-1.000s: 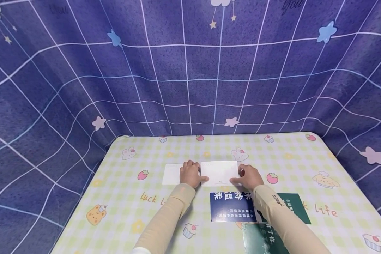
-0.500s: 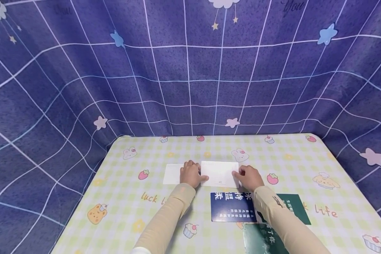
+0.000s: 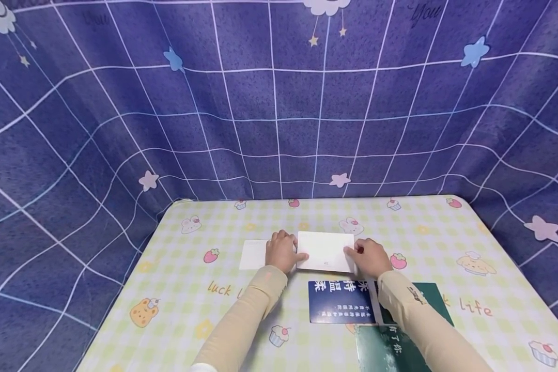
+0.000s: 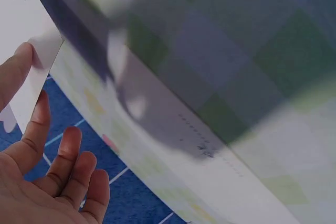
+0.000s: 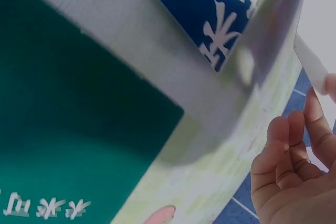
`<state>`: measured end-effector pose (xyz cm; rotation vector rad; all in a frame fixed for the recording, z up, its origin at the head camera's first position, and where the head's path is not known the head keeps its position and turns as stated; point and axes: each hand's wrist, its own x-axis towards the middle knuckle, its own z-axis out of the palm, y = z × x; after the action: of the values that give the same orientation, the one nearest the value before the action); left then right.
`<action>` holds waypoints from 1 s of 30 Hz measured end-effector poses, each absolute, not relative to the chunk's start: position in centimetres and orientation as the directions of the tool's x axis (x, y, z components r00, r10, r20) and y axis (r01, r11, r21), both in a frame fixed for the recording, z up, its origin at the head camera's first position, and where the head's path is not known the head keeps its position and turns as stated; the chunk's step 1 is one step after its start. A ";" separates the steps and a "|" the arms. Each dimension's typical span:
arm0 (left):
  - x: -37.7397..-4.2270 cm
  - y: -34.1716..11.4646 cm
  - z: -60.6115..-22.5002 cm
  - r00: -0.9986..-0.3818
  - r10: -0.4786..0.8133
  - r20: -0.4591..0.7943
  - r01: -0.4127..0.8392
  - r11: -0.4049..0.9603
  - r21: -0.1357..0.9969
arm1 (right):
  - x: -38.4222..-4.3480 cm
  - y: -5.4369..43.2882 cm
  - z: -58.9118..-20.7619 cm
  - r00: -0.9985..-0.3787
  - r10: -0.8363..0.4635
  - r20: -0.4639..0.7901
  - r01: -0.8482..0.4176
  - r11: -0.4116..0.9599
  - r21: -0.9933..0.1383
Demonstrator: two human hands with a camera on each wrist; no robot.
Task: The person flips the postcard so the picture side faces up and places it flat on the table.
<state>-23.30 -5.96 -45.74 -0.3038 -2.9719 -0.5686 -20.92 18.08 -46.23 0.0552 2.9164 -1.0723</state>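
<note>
A white card (image 3: 325, 250) with small faint print is held up a little off the table, tilted, between both hands. At its left edge, my left hand (image 3: 280, 254) pinches it with thumb and forefinger. My right hand (image 3: 372, 260) pinches the opposite edge in the same way. The left wrist view shows the thumb on the face of the held card (image 4: 23, 30), the other fingers loosely bent. Partly behind the left hand lies a second white card (image 3: 252, 254), flat on the cloth.
Nearer the body lie a dark blue card (image 3: 337, 307) with white characters, a green card (image 3: 434, 297) partly under the right forearm, and another green card (image 3: 372, 349) at the front edge of view. A patterned tablecloth (image 3: 176, 299) covers the table; a blue grid curtain (image 3: 297, 129) hangs behind.
Both hands have lifted the white card slightly and shifted it a little right. The right thumb has moved up along the card's edge. The other cards stay where they were.
</note>
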 end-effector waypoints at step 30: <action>-18.8 -5.2 -43.3 -0.968 0.226 0.107 0.250 0.862 0.441 | -15.6 19.6 -43.6 -0.999 -0.010 0.040 -0.033 0.766 -0.642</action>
<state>-18.83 -5.19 -43.29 -0.3810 -2.9814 -0.7175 -15.64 19.64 -43.62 -0.0366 2.9845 -1.0853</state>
